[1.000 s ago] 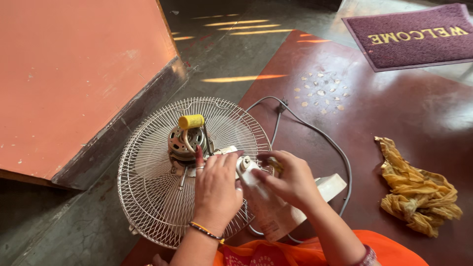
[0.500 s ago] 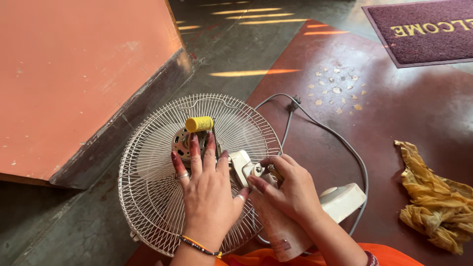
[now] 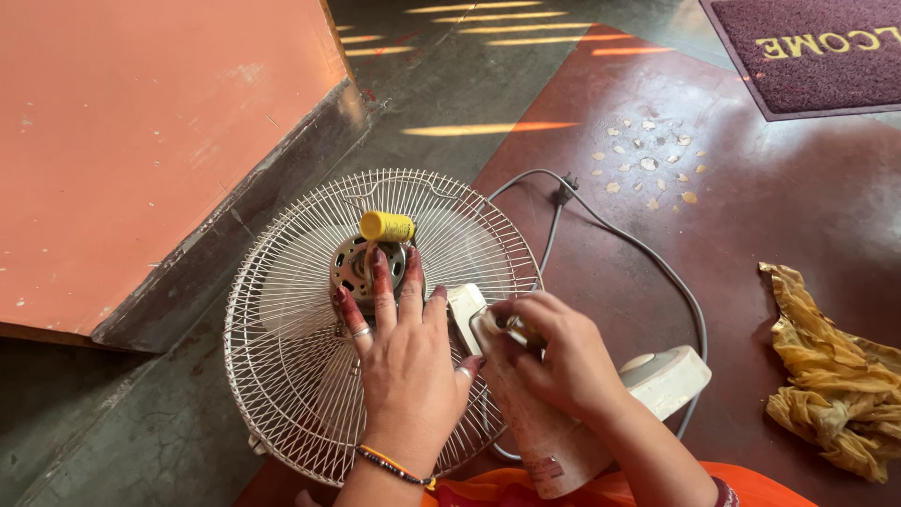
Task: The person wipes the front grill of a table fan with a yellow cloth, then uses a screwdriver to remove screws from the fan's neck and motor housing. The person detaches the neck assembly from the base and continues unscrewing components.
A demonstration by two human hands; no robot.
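— Where's your fan motor (image 3: 361,266)?

— Inside the wire guard (image 3: 282,329) on the dark floor (image 3: 450,103) by the orange wall (image 3: 141,141) — your left hand (image 3: 408,361) lies flat, fingers spread, against it.

— And your right hand (image 3: 558,361)?

— Closed around the white fan neck (image 3: 535,422).

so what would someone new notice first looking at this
Probably the round white wire fan guard lying flat on the floor, with the bare motor and a yellow cylinder at its middle. The left hand rests spread over the motor while the right hand grips the fan's white neck. A crumpled yellow cloth lies at the right.
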